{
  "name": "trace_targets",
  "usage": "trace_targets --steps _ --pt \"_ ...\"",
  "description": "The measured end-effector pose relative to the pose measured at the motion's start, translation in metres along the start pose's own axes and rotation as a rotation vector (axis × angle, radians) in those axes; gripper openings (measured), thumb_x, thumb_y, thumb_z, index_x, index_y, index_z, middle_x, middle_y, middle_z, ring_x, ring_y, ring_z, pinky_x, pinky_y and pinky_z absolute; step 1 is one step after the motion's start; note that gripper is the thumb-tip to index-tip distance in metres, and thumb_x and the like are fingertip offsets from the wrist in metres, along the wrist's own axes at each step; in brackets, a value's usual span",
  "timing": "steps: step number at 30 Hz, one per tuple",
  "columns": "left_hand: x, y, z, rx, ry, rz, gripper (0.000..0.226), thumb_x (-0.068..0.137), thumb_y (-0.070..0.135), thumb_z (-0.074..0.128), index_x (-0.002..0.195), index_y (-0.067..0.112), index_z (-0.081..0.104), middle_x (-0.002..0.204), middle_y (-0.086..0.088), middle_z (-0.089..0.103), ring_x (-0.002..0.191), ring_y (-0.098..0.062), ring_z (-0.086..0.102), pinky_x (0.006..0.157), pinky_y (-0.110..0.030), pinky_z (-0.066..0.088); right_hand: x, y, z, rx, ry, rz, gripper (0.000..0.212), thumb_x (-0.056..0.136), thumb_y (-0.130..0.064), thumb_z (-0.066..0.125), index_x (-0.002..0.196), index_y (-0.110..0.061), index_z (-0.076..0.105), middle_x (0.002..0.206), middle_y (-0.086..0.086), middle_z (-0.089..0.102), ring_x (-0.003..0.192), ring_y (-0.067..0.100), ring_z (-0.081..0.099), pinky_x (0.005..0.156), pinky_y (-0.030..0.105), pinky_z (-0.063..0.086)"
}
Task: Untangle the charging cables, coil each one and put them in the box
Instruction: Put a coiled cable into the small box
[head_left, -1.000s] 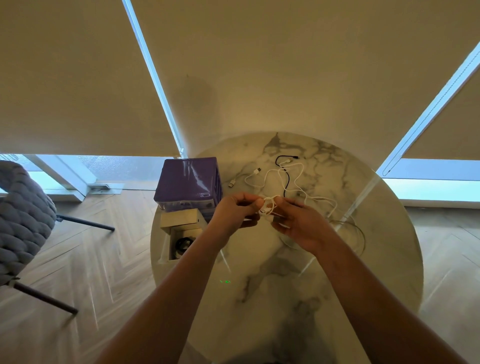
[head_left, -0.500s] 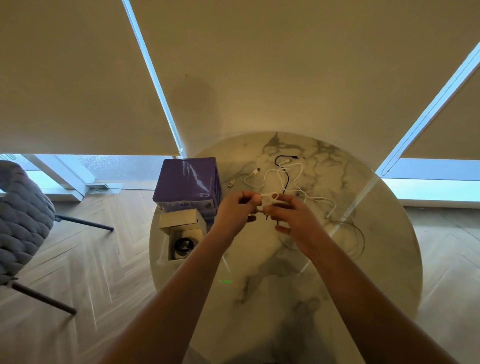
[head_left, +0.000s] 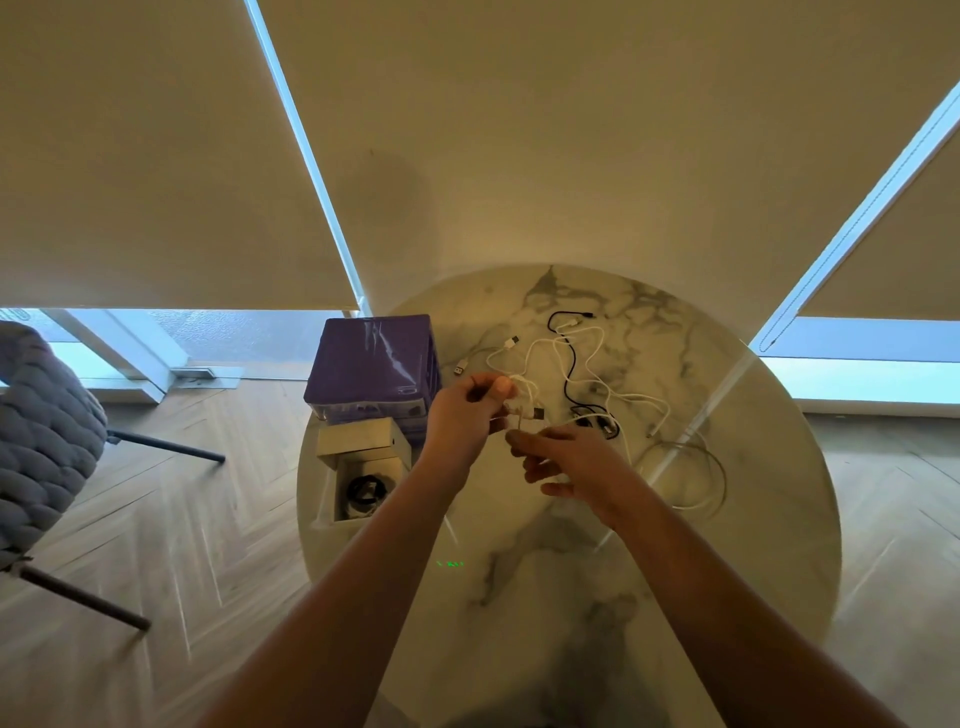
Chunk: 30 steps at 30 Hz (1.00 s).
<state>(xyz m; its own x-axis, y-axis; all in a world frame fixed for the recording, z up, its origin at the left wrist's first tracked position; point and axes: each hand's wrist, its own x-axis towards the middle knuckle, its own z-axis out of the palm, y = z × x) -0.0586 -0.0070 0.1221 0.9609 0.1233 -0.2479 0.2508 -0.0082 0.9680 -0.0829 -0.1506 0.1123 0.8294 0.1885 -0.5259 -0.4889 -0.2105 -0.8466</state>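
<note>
Head view showed my left hand (head_left: 462, 415) pinching a thin white cable (head_left: 524, 392) above the round marble table (head_left: 753, 545); my right hand (head_left: 566, 460) pinched its lower strand, fingers curled, to work a loop free. Right of the purple box (head_left: 371, 366), limp tangled cables (head_left: 587, 374) sprawled. An open cardboard box (head_left: 363, 467) sat nearer me.

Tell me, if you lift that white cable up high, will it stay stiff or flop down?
Probably flop: the white cable lies in loose wavy loops on the table. It looks thin, so likely light. It crosses the black cable, so it may drag that along.
</note>
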Motion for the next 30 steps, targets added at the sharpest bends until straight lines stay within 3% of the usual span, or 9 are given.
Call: trace_targets --steps 5,8,10,12,16,18,20,24,30 --pt "0.003 0.000 -0.001 0.057 0.024 0.012 0.017 0.096 0.021 0.055 0.105 0.009 0.064 0.092 0.001 0.069 0.081 -0.006 0.063 0.057 -0.010 0.050 0.001 0.008 0.001 -0.203 0.081 -0.054 0.025 0.083 -0.035 0.071 0.081 -0.011 0.065 0.067 -0.001 0.066 0.062 0.009 0.060 0.062 0.022 0.043" --pt "-0.001 0.001 0.001 0.001 -0.047 -0.059 0.019 0.099 0.017 0.049 0.112 0.008 0.058 0.092 0.000 0.067 0.084 -0.010 0.064 0.065 -0.017 0.054 0.000 0.007 -0.002 -0.145 0.063 -0.083 0.011 0.086 -0.025 0.070 0.092 -0.016 0.068 0.071 -0.002 0.067 0.065 0.010 0.060 0.063 0.021 0.044" --pt "-0.002 0.002 0.002 -0.034 -0.120 -0.119 0.022 0.100 0.015 0.046 0.119 0.009 0.055 0.100 -0.007 0.066 0.092 -0.017 0.064 0.071 -0.024 0.055 0.001 0.005 -0.006 -0.092 0.074 -0.141 0.017 0.086 -0.017 0.069 0.102 -0.021 0.067 0.073 0.000 0.068 0.066 0.012 0.062 0.067 0.024 0.046" --pt "-0.002 0.005 0.001 -0.079 -0.160 -0.176 0.022 0.099 0.015 0.045 0.117 0.010 0.056 0.103 -0.012 0.064 0.095 -0.022 0.064 0.072 -0.027 0.056 0.000 0.002 -0.008 -0.031 0.093 -0.180 0.018 0.086 -0.013 0.069 0.098 -0.027 0.065 0.073 0.003 0.067 0.066 0.014 0.062 0.069 0.027 0.047" --pt "-0.002 0.005 0.003 -0.056 -0.188 -0.196 0.029 0.096 0.028 0.053 0.111 0.004 0.061 0.109 -0.021 0.062 0.103 -0.029 0.063 0.078 -0.031 0.059 -0.003 -0.001 -0.009 0.003 0.116 -0.248 0.014 0.090 -0.018 0.065 0.096 -0.030 0.065 0.073 0.003 0.067 0.067 0.013 0.063 0.072 0.030 0.049" --pt "-0.003 0.004 0.004 -0.024 -0.189 -0.179 0.032 0.095 0.032 0.055 0.109 0.004 0.063 0.102 -0.018 0.062 0.099 -0.026 0.063 0.077 -0.031 0.059 -0.002 -0.002 -0.008 -0.010 0.141 -0.276 0.011 0.092 -0.020 0.063 0.097 -0.029 0.067 0.071 0.002 0.066 0.066 0.011 0.062 0.071 0.028 0.050" --pt "-0.003 0.003 0.003 -0.008 -0.185 -0.163 0.029 0.095 0.033 0.055 0.103 0.008 0.066 0.099 -0.015 0.064 0.095 -0.024 0.064 0.077 -0.031 0.059 0.000 -0.001 -0.007 -0.044 0.170 -0.298 0.011 0.092 -0.020 0.062 0.097 -0.029 0.066 0.070 0.001 0.065 0.064 0.011 0.062 0.070 0.026 0.050" --pt "-0.002 0.005 0.001 0.006 -0.179 -0.166 0.020 0.097 0.027 0.053 0.091 0.015 0.068 0.097 -0.011 0.069 0.091 -0.021 0.067 0.076 -0.028 0.058 0.006 0.002 -0.008 -0.134 0.251 -0.348 0.017 0.091 -0.021 0.063 0.090 -0.038 0.065 0.067 -0.001 0.063 0.063 0.010 0.062 0.074 0.035 0.052" --pt "0.001 0.008 0.001 -0.004 -0.172 -0.222 0.025 0.094 0.025 0.057 0.103 0.004 0.068 0.096 -0.012 0.072 0.086 -0.018 0.069 0.080 -0.030 0.058 0.007 0.002 -0.007 -0.287 0.343 -0.406 0.016 0.089 -0.028 0.064 0.089 -0.044 0.065 0.072 -0.003 0.063 0.070 0.016 0.062 0.071 0.038 0.052"
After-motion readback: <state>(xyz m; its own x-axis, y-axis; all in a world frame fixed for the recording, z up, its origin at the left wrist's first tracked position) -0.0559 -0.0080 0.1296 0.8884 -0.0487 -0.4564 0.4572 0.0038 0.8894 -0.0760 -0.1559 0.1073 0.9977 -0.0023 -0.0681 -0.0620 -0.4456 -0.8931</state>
